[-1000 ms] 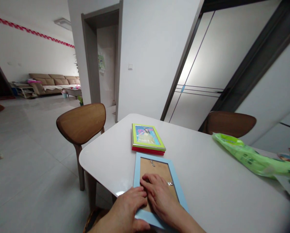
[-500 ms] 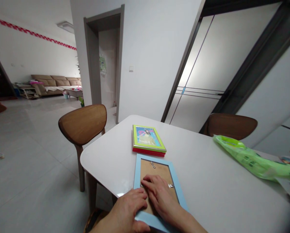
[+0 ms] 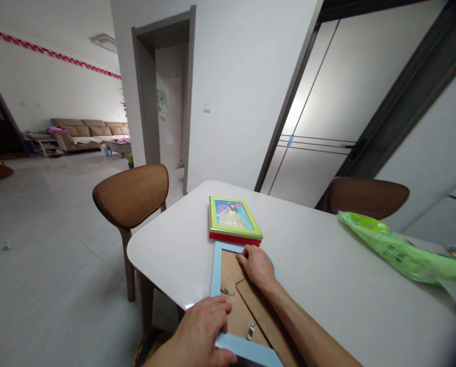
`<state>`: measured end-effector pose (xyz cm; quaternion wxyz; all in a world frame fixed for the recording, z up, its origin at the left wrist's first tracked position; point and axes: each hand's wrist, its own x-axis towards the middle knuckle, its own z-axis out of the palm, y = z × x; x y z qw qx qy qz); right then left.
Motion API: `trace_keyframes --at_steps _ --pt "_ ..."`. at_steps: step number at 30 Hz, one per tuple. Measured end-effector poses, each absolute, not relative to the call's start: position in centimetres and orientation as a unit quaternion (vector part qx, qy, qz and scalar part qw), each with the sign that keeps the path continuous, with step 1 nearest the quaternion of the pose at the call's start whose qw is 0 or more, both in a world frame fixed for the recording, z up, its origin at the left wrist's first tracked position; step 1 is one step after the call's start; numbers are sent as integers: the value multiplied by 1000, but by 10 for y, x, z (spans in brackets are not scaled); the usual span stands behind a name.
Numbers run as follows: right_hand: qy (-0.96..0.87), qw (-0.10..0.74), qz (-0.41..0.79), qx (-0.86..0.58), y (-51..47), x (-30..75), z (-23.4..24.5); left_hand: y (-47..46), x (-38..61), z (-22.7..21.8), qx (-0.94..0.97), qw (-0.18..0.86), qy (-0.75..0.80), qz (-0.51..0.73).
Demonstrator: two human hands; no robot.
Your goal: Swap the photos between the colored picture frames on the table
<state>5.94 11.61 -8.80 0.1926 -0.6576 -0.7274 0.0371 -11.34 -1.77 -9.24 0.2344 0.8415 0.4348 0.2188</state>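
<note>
No legible text, labels or numbers

- Looks like a home, dining and living areas combined
- Has a wooden chair beside a white counter
- Opens toward a long brown sofa
- Shows a red garland along a wall

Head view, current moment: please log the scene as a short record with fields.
Left hand: holding the lower-left corner of the light-blue picture frame
Right hand: fingertips at the upper part of the brown backing board; grip unclear
Frame position: back side up on the white table
Hardware: metal clips at left and bottom edges
Beyond the frame: lime-green picture frame, face up on red layers
Table, right side: green plastic bag
</note>
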Motion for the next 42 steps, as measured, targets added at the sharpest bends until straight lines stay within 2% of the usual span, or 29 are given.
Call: trace_keyframes --at_steps 10,13,17,21,28,34,42 --pt "-737 189 58 -646 116 63 -78 -21 -113 -84 840 226 441 220" --pt "-785 186 89 -584 90 64 -66 -21 -115 -85 841 232 436 221" --pt "-873 163 155 -432 33 72 -56 -21 -118 -86 842 243 429 221" --pt "-923 141 137 -332 -7 86 -55 -20 -120 -84 844 250 428 206" --pt "-932 130 122 -317 -13 94 -52 -19 -121 -82 845 250 425 208" --pt "-893 172 94 -405 8 70 -68 -19 -120 -84 841 252 435 201" --pt "-889 146 93 -423 21 45 -69 -22 -120 -78 844 245 431 205"
